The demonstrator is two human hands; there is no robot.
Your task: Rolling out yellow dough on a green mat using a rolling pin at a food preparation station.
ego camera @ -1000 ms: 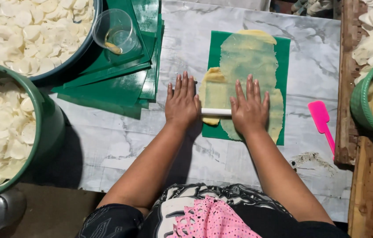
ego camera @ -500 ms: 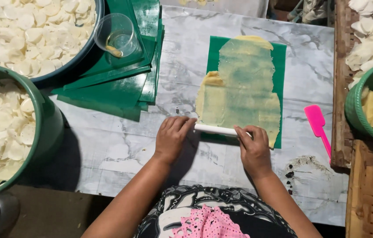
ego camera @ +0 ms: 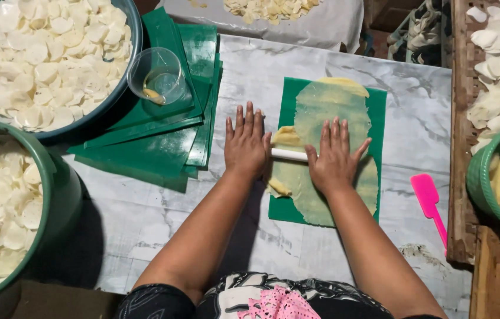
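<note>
Flat hands (ego camera: 290, 150) on white roller (ego camera: 289, 155)

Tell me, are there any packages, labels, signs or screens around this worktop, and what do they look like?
None in view: no package, label, sign or screen.
The containers are plain and unmarked: a clear plastic cup on the stacked green sheets, and green tubs holding pale round slices.

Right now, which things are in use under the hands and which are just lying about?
In use:
left hand
right hand
white rolling pin
yellow dough sheet
green mat

Lying about:
pink spatula
clear cup
stack of green mats
tubs of white slices
</note>
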